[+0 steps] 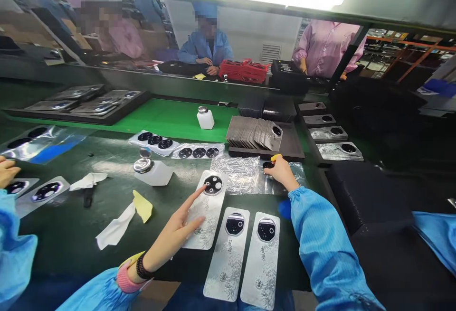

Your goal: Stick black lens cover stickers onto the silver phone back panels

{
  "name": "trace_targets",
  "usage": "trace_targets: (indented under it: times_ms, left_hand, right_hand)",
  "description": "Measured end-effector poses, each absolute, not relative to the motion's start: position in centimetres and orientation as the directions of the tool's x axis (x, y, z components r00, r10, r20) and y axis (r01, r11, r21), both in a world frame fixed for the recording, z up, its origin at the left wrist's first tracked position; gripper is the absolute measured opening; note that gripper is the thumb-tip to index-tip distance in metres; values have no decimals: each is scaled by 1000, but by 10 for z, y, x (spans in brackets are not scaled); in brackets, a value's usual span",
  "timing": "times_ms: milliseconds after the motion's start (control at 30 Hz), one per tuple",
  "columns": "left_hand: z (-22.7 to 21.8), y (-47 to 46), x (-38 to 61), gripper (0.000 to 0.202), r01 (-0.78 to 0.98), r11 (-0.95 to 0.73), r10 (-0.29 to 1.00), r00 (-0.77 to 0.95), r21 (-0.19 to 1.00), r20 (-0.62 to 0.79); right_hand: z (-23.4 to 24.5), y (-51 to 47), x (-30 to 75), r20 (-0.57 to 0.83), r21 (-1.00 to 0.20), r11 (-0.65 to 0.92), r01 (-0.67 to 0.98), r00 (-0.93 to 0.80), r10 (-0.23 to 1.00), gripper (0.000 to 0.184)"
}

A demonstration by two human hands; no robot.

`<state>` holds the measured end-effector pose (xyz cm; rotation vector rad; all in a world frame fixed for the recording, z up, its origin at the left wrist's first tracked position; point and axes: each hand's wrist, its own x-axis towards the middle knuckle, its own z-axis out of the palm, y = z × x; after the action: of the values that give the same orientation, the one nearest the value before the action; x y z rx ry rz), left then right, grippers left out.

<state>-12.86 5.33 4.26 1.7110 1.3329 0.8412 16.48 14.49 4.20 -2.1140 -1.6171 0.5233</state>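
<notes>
My left hand (175, 229) has its index finger stretched out, the tip on the black round camera area of a silver patterned phone back panel (204, 218). Its thumb lies over the same panel. Farther off, my right hand (283, 173) is closed in a pinch over a clear plastic sheet (294, 171), with yellow on one fingertip. A black piece (267, 164) shows at its fingers; I cannot tell whether it is gripped. Two more phone back panels, a left one (228, 259) and a right one (261, 263), lie side by side nearest me.
A white dispenser bottle (156, 173) with its lid up stands left of centre. Behind are strips of black lens covers (197, 152) and a tray (295, 147) of stacked panels. Another person's hand (7, 171) is at the left edge. Black boxes (352, 206) stand right.
</notes>
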Motion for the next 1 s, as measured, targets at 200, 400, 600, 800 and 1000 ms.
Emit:
trace_targets:
  times_ms: [200,400,600,800,1000]
  left_hand:
    - [49,57,-100,72,205,67,948,293,976,-127]
    - [37,69,-75,61,87,-14,976,219,996,-6]
    - [15,82,-47,79,-126,-27,937,342,992,69]
    - [9,83,-38,85,-223,5,919,385,975,83]
    - [8,79,-43,41,-59,-15,903,429,998,39]
  right_hand:
    - [50,146,171,-105,-595,-274,755,265,958,26]
    - [48,143,171,-98,-625,-265,735,263,960,34]
    - [41,146,169,-70,-650,-241,721,259,963,41]
    - [37,148,176,-90,-706,-242,665,255,963,43]
    - [36,147,185,-124,-773,-244,585,238,963,40]
